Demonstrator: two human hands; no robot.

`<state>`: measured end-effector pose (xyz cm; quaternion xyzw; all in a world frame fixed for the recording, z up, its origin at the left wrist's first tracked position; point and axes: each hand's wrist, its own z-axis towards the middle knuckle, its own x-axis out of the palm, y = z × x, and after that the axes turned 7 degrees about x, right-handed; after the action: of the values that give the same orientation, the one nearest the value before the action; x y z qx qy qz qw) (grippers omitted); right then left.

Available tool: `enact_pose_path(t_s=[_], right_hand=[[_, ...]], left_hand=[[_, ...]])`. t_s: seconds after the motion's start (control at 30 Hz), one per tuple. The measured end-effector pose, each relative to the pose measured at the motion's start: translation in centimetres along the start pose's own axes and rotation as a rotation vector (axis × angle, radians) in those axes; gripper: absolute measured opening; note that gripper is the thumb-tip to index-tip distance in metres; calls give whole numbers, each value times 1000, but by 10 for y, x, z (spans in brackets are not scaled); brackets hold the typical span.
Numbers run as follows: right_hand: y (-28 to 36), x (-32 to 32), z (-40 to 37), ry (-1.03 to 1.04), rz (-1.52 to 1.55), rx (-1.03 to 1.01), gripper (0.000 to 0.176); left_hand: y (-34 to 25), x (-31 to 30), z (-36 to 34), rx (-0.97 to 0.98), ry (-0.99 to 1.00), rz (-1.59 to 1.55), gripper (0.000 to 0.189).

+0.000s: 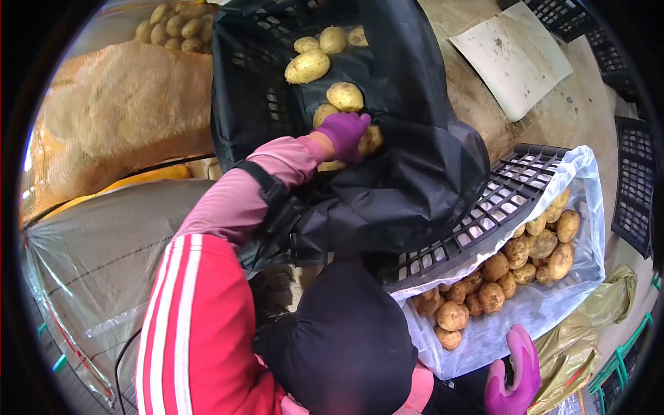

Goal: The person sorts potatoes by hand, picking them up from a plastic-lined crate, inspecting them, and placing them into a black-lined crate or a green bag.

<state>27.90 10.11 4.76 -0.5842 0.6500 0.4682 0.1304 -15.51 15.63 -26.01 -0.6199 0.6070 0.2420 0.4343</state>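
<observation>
My left hand (pixel 344 135), in a purple glove, reaches into a black plastic crate (pixel 232 104) lined with dark sheeting (pixel 408 76). Its fingers close around a potato (pixel 372 140), which they partly hide. Just beyond the hand lies another pale potato (pixel 345 97), and several more, among them a long potato (pixel 307 67), lie toward the far end. At the lower right, my right hand (pixel 514 373), in a pink-purple glove, has its thumb and fingers apart and holds nothing. It is beside a second black crate (pixel 477 214) lined with white film (pixel 484 339), where several browner potatoes (pixel 519 252) are piled.
On the left are an orange mesh sack (pixel 131 117) and a grey-wrapped stack (pixel 117 249). More potatoes (pixel 176 28) show at the upper left. A stained pale sheet (pixel 512 59) lies at the upper right, near other black crates (pixel 633 187). Crumpled yellowish bags (pixel 570 346) lie at the lower right.
</observation>
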Motion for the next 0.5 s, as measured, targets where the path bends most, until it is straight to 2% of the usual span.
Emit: enact_pose_path(t_s=[0.13, 0.17, 0.23, 0.33, 0.4, 0.5], right_hand=[[-4, 0, -3, -8, 15, 11, 40], [-5, 1, -4, -10, 17, 11, 40], [-7, 2, -5, -18, 19, 18, 40], [-3, 1, -4, 2, -24, 8, 40], [-6, 2, -3, -7, -5, -1, 39], [-23, 11, -10, -35, 65, 14, 48]], left_hand=[[0, 0, -28, -241, 80, -253, 86], [-2, 1, -35, -232, 21, -279, 85], [-14, -38, -38, -129, 206, -309, 83], [-15, -37, -31, -83, 364, -246, 73], [-10, 2, -28, -109, 181, -9, 68], [9, 19, -34, 24, 242, -151, 66]])
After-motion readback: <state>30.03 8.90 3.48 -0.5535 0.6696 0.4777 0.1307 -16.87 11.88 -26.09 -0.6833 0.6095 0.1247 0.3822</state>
